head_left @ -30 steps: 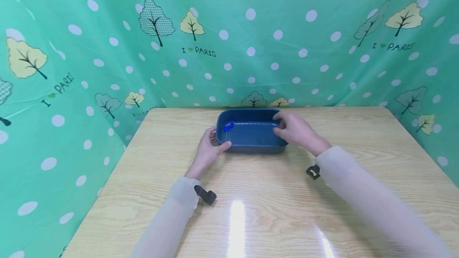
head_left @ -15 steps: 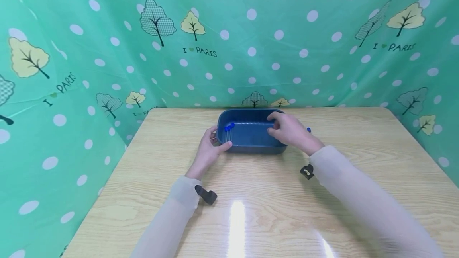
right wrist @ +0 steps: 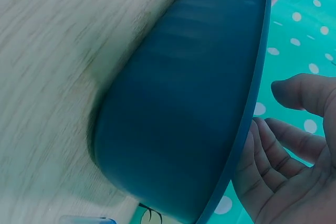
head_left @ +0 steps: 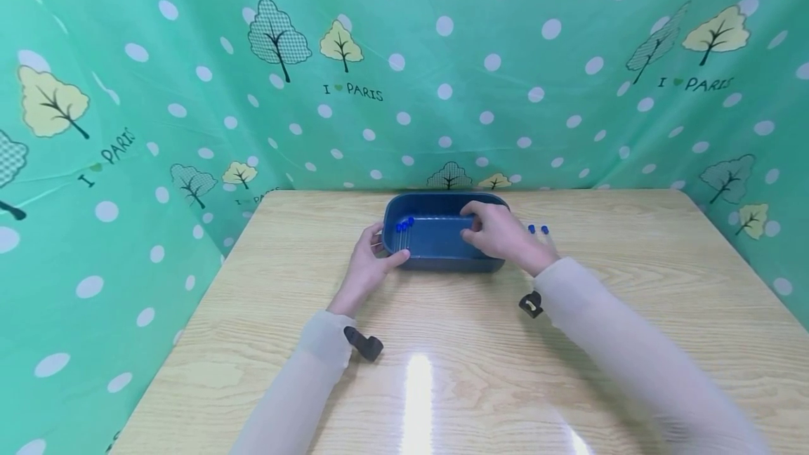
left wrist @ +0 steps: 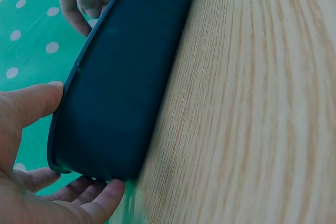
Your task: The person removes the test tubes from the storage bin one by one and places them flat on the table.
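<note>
My left grip is holding the left end of the blue bin, its thumb pressing on the near rim and its fingers curling against the end wall. The bin is standing upright on the wooden tabletop. My right grip is hovering over the bin's right part, thumb and fingers standing apart and holding nothing visible. Three blue-capped tubes are lying side by side in the bin's left end; two loose tubes are lying right of the bin.
</note>
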{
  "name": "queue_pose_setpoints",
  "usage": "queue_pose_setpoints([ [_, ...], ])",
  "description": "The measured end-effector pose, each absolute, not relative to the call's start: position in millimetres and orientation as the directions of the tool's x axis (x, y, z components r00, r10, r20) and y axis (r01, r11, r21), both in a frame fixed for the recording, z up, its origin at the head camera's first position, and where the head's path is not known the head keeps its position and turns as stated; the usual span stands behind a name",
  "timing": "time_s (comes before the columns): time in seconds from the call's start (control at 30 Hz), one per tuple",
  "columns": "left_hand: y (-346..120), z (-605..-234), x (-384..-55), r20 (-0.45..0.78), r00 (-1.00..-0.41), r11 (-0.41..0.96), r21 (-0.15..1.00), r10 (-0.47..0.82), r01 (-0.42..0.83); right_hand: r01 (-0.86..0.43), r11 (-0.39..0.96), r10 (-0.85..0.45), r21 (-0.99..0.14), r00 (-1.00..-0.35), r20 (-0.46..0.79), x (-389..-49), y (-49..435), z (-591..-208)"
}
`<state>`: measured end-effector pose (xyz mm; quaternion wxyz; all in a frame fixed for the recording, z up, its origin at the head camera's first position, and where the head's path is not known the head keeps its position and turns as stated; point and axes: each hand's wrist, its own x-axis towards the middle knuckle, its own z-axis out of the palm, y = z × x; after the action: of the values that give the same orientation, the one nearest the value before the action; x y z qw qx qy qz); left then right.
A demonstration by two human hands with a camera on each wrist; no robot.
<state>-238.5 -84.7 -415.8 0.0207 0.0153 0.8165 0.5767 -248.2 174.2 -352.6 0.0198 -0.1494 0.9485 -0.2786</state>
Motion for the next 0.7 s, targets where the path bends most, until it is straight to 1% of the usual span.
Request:
queue_pose_setpoints([
  [0.37,-83.9,-416.2,-238.4,-0.019,-0.999,0.329,0.944,0.041,-0.005,-0.298,0.787,-0.312,-0.540,-0.948,0.068,-251.8,163.6,-356.1],
  [0.7,-83.2,-414.7,-237.7,-0.022,-0.999,0.332,0.943,0.039,-0.007,-0.277,0.782,-0.307,-0.558,-0.951,0.042,-258.1,153.3,-360.3],
])
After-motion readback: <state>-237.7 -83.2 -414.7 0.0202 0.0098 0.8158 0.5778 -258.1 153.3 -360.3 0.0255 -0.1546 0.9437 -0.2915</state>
